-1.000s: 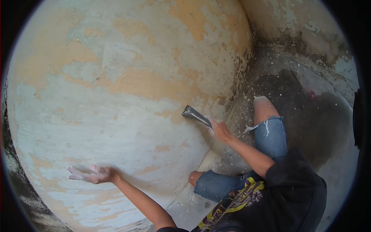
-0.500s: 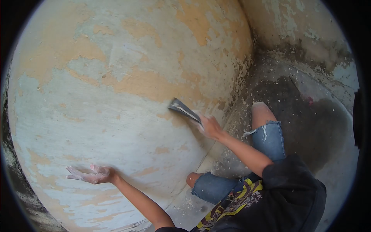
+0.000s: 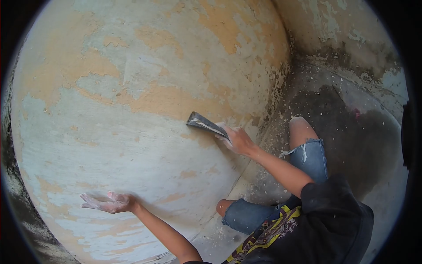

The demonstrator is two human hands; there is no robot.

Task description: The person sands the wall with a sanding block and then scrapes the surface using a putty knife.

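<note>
While the left hand (image 3: pixel 115 203) is open, the right hand (image 3: pixel 236 139) holds a scraper (image 3: pixel 204 123)

Hands n = 2 (left hand (image 3: pixel 110 204), right hand (image 3: pixel 237 140)), flat tool (image 3: pixel 205 124) n = 1, peeling walls (image 3: pixel 145 145) n = 2, floor (image 3: pixel 257 180) n = 1, bare knees (image 3: pixel 301 128) n = 2, dark shirt (image 3: pixel 321 220) n = 1

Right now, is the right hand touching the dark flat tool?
Touching. The head view shows the right hand gripping the dark flat tool by its end nearer the wrist.
</note>
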